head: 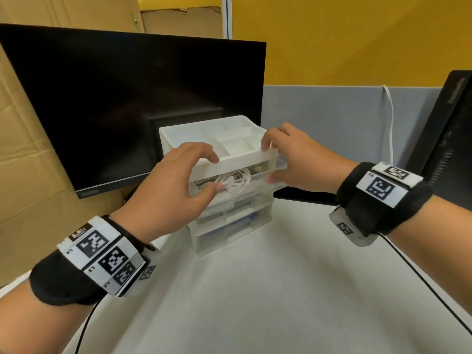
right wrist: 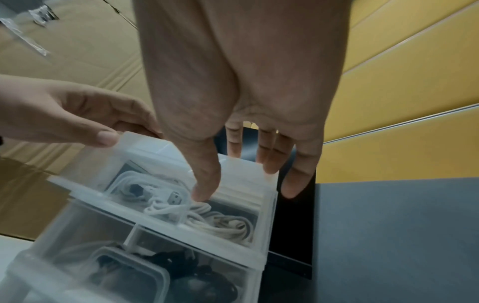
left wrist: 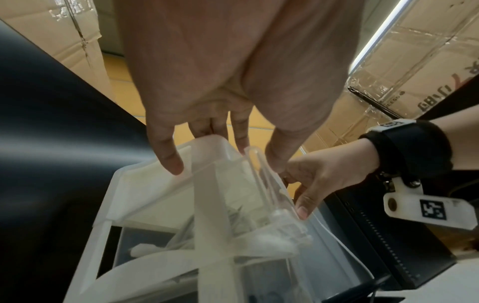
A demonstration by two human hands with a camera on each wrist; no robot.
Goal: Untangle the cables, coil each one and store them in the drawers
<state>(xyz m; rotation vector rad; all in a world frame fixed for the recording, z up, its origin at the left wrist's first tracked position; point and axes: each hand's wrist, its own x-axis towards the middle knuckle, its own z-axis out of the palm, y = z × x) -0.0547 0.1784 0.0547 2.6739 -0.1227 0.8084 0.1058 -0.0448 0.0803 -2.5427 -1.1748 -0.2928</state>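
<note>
Head view shows both hands bracketing the top drawer [head: 237, 175] of the drawer unit [head: 231, 221]: left hand [head: 176, 180] and right hand [head: 296, 159] spread, fingertips on its front, likely to slide it squarely. Coiled white cables [right wrist: 181, 205] lie inside, between them.

Both arms reach forward from the bottom corners of the head view toward the middle. Each wrist wears a black band with black-and-white square tags. The left hand [head: 176, 180] is in the middle of the frame, its fingers bent and spread, thumb low and fingertips higher. The right hand [head: 293, 159] is a bit to the right and higher up, with bent fingers on top and the thumb below.
</note>
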